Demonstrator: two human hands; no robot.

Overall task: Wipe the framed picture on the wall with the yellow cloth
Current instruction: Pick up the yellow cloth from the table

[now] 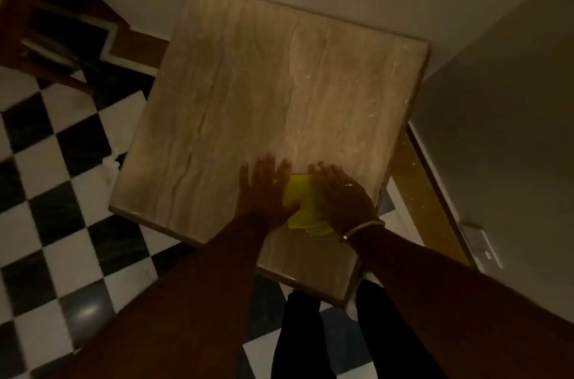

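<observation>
Yellow cloth [299, 192] lies under our flat, open left hand [264, 195] and right hand [343, 195] on the surface [236, 74]; we should grab it firmly.

Your left hand [264, 192] lies flat, fingers spread, on the yellow cloth [302, 206]; your right hand [343, 197], at its 3 o'clock, covers the cloth's other edge. The folded cloth rests on the beige stone-look table [248, 93], near its 6 o'clock edge. A bangle [362, 228] circles your right wrist. Checkered floor [46, 192] spreads toward 8 o'clock; the frame is dim and blurred.
</observation>
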